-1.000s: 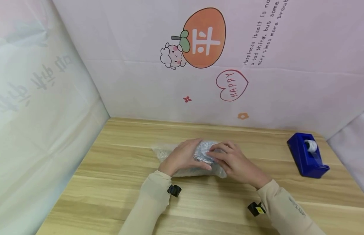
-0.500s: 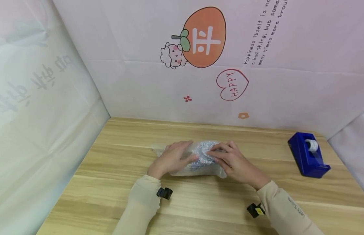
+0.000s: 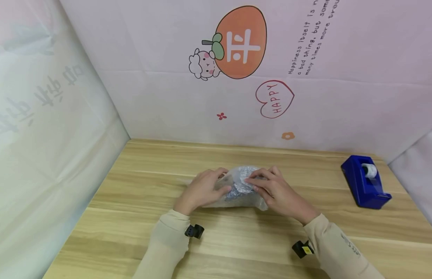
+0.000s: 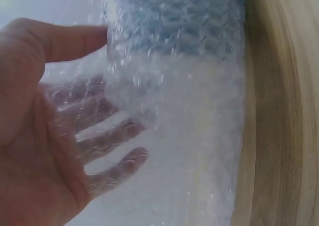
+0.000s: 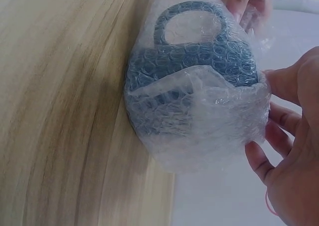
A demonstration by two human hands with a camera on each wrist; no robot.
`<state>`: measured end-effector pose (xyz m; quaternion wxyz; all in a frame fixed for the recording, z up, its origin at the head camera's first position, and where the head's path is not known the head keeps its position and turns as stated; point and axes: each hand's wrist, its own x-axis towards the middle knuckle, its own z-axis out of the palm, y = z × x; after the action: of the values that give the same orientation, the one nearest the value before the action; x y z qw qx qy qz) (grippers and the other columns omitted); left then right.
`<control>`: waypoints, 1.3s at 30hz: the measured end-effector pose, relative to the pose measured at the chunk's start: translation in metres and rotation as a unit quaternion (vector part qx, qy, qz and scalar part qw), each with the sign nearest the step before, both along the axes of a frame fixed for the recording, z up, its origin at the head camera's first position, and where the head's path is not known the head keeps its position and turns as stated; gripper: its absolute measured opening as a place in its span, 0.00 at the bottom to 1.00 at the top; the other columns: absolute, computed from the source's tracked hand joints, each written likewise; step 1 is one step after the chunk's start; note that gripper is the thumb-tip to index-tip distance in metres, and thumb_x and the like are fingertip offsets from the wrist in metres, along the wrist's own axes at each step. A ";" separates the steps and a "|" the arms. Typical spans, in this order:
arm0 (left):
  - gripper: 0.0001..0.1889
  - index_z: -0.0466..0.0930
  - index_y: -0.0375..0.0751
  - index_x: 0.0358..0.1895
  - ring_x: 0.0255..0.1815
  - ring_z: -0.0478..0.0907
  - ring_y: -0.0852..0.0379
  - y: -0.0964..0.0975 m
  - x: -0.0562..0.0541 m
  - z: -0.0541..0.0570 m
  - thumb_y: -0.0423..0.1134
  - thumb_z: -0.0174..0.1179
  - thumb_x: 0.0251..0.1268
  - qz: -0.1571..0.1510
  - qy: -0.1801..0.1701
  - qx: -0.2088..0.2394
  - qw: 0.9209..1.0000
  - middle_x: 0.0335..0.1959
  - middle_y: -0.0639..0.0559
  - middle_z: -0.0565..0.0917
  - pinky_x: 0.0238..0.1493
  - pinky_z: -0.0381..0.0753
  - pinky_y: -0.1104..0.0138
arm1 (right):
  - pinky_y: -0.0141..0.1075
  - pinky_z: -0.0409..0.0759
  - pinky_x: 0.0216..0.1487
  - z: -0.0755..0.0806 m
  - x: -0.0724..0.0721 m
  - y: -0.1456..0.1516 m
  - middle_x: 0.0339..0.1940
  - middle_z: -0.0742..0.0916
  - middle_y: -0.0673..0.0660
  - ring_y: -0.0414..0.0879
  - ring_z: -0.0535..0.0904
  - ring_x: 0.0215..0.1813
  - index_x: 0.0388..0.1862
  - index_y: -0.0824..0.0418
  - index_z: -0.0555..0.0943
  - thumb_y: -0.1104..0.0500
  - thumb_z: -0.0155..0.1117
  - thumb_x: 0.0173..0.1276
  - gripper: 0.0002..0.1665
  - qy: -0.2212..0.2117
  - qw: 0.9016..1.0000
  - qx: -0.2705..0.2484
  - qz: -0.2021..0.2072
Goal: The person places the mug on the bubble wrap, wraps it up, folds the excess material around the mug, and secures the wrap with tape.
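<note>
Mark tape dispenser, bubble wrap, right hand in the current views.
Tape dispenser (image 3: pixel 360 186): head view, on its blue body.
Bubble wrap (image 5: pixel 199 109): right wrist view, on the folded outer layer.
Right hand (image 3: pixel 281 193): head view, back of the hand.

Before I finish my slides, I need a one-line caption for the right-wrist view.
The right hand holds bubble wrap around a blue object with a handle-like loop.

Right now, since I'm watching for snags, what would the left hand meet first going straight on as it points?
Probably the bubble wrap around the blue object; the left hand touches it, though depth ahead is unclear.
</note>
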<state>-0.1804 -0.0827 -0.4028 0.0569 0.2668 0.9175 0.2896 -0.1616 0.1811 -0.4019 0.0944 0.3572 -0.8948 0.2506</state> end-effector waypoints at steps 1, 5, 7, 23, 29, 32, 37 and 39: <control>0.27 0.72 0.43 0.68 0.56 0.80 0.47 0.002 0.001 0.001 0.50 0.63 0.72 0.004 0.014 0.000 1.000 0.58 0.45 0.84 0.63 0.76 0.50 | 0.38 0.65 0.42 0.000 0.000 0.000 0.57 0.84 0.56 0.45 0.64 0.45 0.59 0.61 0.85 0.69 0.65 0.70 0.20 0.002 1.000 -0.002 0.000; 0.16 0.75 0.45 0.53 0.38 0.83 0.54 0.010 0.005 0.002 0.46 0.66 0.69 0.016 0.079 -0.006 0.997 0.43 0.49 0.87 0.43 0.84 0.60 | 0.38 0.65 0.42 0.001 0.000 0.001 0.56 0.84 0.56 0.45 0.64 0.44 0.58 0.61 0.86 0.70 0.66 0.69 0.19 0.009 1.000 -0.008 0.000; 0.12 0.78 0.45 0.46 0.30 0.80 0.59 0.013 0.007 0.002 0.44 0.68 0.67 0.019 0.114 -0.011 0.993 0.38 0.52 0.87 0.35 0.82 0.65 | 0.38 0.65 0.42 0.001 0.000 0.000 0.56 0.84 0.56 0.45 0.64 0.44 0.58 0.61 0.86 0.70 0.66 0.69 0.19 0.011 1.000 -0.009 0.001; 0.16 0.84 0.29 0.51 0.36 0.83 0.54 -0.011 0.002 0.015 0.38 0.50 0.82 -0.074 -0.156 0.139 0.975 0.37 0.45 0.86 0.39 0.86 0.65 | 0.38 0.66 0.42 0.000 0.001 -0.001 0.57 0.83 0.55 0.45 0.64 0.46 0.60 0.60 0.85 0.69 0.65 0.70 0.20 -0.002 1.000 0.005 -0.008; 0.21 0.71 0.20 0.64 0.34 0.83 0.52 -0.017 -0.006 0.001 0.27 0.58 0.71 -0.012 -0.232 0.165 0.959 0.37 0.42 0.83 0.39 0.86 0.64 | 0.38 0.65 0.42 0.000 0.002 -0.002 0.57 0.84 0.56 0.45 0.64 0.45 0.60 0.60 0.85 0.69 0.65 0.70 0.20 0.000 1.000 0.005 -0.006; 0.31 0.72 0.22 0.64 0.34 0.79 0.55 -0.012 -0.006 -0.002 0.31 0.72 0.58 0.045 -0.177 0.083 0.980 0.37 0.46 0.83 0.40 0.83 0.64 | 0.38 0.65 0.42 0.000 0.002 -0.002 0.57 0.83 0.55 0.45 0.63 0.45 0.60 0.60 0.85 0.69 0.65 0.71 0.20 -0.001 1.000 0.009 -0.005; 0.30 0.81 0.33 0.45 0.41 0.74 0.48 -0.012 -0.004 0.002 0.57 0.75 0.54 0.122 -0.129 -0.091 0.980 0.38 0.47 0.79 0.51 0.77 0.53 | 0.39 0.66 0.42 0.000 0.002 -0.003 0.57 0.83 0.55 0.45 0.64 0.46 0.61 0.60 0.85 0.69 0.65 0.70 0.21 -0.004 1.000 0.007 -0.008; 0.29 0.78 0.39 0.32 0.36 0.72 0.48 -0.014 -0.003 0.002 0.64 0.73 0.53 0.135 -0.138 -0.133 0.972 0.31 0.48 0.76 0.45 0.77 0.55 | 0.39 0.66 0.42 0.000 0.002 -0.002 0.57 0.84 0.55 0.46 0.64 0.46 0.60 0.60 0.85 0.69 0.65 0.70 0.20 -0.002 1.000 0.007 -0.009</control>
<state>-0.1839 -0.0968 -0.4006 0.1783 0.0883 0.9585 0.2040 -0.1597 0.1787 -0.4019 0.0922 0.3492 -0.8998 0.2447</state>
